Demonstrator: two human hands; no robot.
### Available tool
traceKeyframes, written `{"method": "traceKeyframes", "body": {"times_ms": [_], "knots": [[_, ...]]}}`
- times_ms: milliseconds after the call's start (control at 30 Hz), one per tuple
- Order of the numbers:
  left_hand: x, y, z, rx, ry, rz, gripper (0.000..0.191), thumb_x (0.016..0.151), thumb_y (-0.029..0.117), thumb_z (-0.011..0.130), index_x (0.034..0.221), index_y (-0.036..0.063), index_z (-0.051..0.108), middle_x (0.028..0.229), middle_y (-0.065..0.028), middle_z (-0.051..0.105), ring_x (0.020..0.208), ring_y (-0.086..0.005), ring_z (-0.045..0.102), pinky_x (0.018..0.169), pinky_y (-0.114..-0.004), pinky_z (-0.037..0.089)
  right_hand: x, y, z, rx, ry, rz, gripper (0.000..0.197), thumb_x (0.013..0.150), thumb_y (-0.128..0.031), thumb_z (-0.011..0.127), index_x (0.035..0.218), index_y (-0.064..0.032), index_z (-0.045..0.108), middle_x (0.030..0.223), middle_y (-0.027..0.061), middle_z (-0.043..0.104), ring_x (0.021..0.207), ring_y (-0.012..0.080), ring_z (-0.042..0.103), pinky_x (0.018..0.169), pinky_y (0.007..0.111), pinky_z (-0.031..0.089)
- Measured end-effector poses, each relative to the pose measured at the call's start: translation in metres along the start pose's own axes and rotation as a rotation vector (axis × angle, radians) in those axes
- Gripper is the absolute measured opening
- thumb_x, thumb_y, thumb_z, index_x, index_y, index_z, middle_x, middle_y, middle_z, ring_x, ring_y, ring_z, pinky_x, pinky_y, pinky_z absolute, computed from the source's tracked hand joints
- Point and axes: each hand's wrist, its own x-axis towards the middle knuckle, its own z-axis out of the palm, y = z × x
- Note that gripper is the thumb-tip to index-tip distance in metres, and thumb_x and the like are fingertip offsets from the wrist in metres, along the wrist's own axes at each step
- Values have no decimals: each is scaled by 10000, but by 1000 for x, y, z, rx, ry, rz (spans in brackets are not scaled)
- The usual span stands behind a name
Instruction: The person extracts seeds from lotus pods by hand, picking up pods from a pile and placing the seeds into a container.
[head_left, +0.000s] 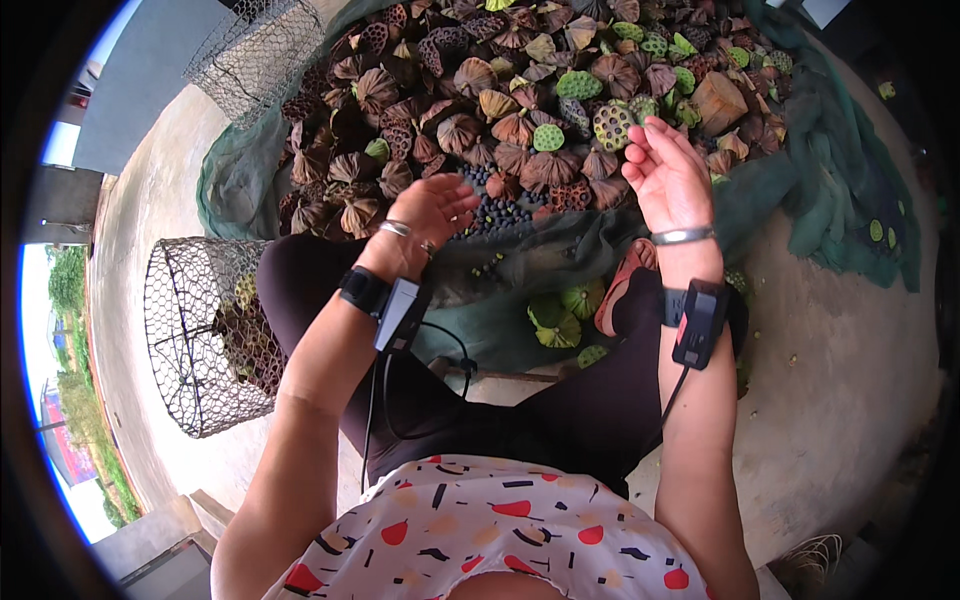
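My left hand (433, 211) hovers palm up over the near edge of a heap of lotus seed pods, fingers loosely spread and nothing in them. Below and beside it lie dark loose lotus seeds (504, 214). My right hand (670, 177) is raised over the heap's right part, its palm turned up and bare, fingers slightly curled. Right by those fingertips is a yellow-green lotus pod (613, 126) with dark seed holes; whether they touch it cannot be told. Brown dried pods (551, 169) fill most of the heap, with a green pod (580, 85) among them.
Green netting (750, 196) lies under and around the heap. A wire-mesh basket (187, 330) with pods stands left of my knee; another mesh basket (251, 60) lies beyond. A wooden block (718, 103) rests on the pods. Green pods (556, 324) lie between my legs.
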Motion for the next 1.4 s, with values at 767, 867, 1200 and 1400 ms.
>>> {"method": "traceKeyframes", "body": {"times_ms": [767, 867, 1200, 1400], "knots": [[323, -134, -31, 387, 595, 56, 383, 662, 148, 810, 982, 20, 643, 836, -104, 687, 750, -188, 652, 699, -305, 520, 9, -7, 30, 360, 92, 338, 166, 980, -149, 432, 1098, -63, 512, 831, 32, 492, 617, 119, 443, 549, 254, 397], [325, -129, -29, 469, 676, 132, 189, 675, 107, 808, 790, 17, 688, 667, -69, 664, 586, -160, 630, 563, -289, 520, 15, -3, 28, 361, 93, 362, 141, 965, -148, 469, 1086, -88, 510, 842, 49, 526, 620, 123, 466, 558, 257, 391], [244, -104, -58, -228, 197, -54, 299, 964, 232, 491, 698, 95, 510, 620, -24, 501, 550, -179, 497, 510, -345, 420, 18, 4, 22, 310, 34, 309, 142, 942, -125, 490, 1064, -81, 548, 892, 28, 524, 689, 121, 474, 607, 245, 402], [165, -89, -10, -735, -617, -240, 381, 940, 179, 392, 1269, -1, 461, 1234, -163, 561, 1048, -328, 580, 800, -497, 525, 17, 11, 21, 233, 98, 259, 113, 909, -105, 558, 1020, -87, 545, 889, 34, 586, 712, 124, 527, 611, 252, 428]]}}
